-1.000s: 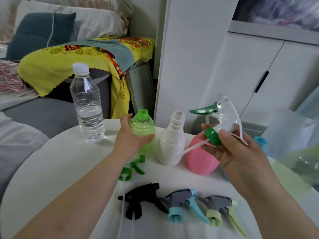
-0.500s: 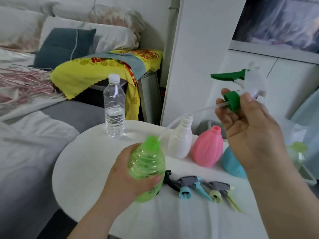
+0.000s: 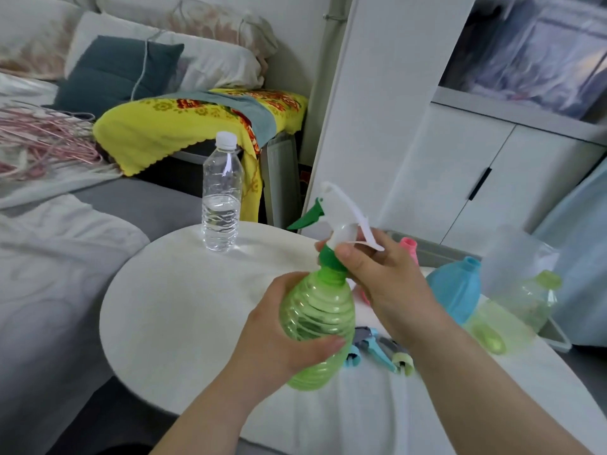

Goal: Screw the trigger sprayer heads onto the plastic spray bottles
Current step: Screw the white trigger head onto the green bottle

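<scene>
My left hand (image 3: 282, 336) grips a ribbed green spray bottle (image 3: 317, 320) by its body, lifted above the white round table (image 3: 170, 310). A white trigger sprayer head (image 3: 341, 221) with a green trigger and green collar sits on the bottle's neck. My right hand (image 3: 384, 287) holds it at the collar, thumb and fingers around it. A blue bottle (image 3: 455, 290) stands open-necked to the right. The neck of a pink bottle (image 3: 408, 247) peeks out behind my right hand. Loose sprayer heads (image 3: 377, 348) in grey, blue and pale green lie on the table under my hands.
A clear water bottle (image 3: 221, 200) with a white cap stands at the table's far edge. A pale green bottle (image 3: 519, 303) lies at the right, beside a translucent container. A grey bed lies left, a white cabinet behind.
The sprayer head came down from up high at the right, its tube went into the green bottle, and its collar now sits on the neck. The bottle stayed lifted in my left hand.
</scene>
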A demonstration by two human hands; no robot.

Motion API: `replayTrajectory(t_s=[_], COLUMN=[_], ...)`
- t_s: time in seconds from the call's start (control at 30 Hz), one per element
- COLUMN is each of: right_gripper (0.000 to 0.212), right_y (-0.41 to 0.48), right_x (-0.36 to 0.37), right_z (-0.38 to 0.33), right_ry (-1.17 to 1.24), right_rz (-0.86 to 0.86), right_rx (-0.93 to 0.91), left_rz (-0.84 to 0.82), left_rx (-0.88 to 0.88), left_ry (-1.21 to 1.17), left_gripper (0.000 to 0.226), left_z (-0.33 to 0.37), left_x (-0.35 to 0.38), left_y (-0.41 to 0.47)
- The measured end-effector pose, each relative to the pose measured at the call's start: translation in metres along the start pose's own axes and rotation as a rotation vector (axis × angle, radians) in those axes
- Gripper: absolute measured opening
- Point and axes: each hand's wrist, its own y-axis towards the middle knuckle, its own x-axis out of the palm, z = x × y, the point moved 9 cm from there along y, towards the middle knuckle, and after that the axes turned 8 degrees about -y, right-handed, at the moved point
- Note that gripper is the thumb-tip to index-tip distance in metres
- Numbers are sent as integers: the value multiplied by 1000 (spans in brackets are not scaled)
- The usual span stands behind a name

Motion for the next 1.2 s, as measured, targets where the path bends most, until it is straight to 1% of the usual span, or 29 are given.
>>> replayTrajectory(t_s=[0.1,0.2,0.27,0.47,0.57,0.63,0.67,0.77,0.83,0.9,0.97,1.07,1.2], right_gripper=[16,24,27,28,14,13,15,20,27,30,32,28,31], right_y=[2,2,2,4,3,2,2,-4,-8,-6,-5,-5,-3], right_x=[9,14,13,8,10,13,16,31,33,30,27,24,23], right_z=[0,-1,3,18,17,16,15,11,7,4,4,8,8], right_ry=[72,83,87,107,-23,-94,-92,-46,-34,-36,-37,38,145], right_rz=[-79,-168,-194,-73,14,37,19,-168,-243,-225,-152,-56,-33], right_rx=[-11,-13,-7,9,-31,-56,-63,-66,-68,-84,-103,-118,-108], left_rz=[9,9,8,61,82,79,81,82,77,74,81,92,81], left_rx=[-10,-12,-2,12,19,23,28,59,70,73,69,79,83], left_ry=[-49,-48,-25,46,108,157,165,128,108,99,85,81,71], left_gripper=[63,63,62,58,57,59,59,60,60,60,59,58,59], left_z=[-2,-3,-2,-3,-3,-2,-1,6,10,10,8,8,11], left_x=[0,-2,-1,0,1,2,1,-4,-6,-7,-7,-8,-6], left_y=[3,5,6,3,1,1,1,4,5,5,5,4,4])
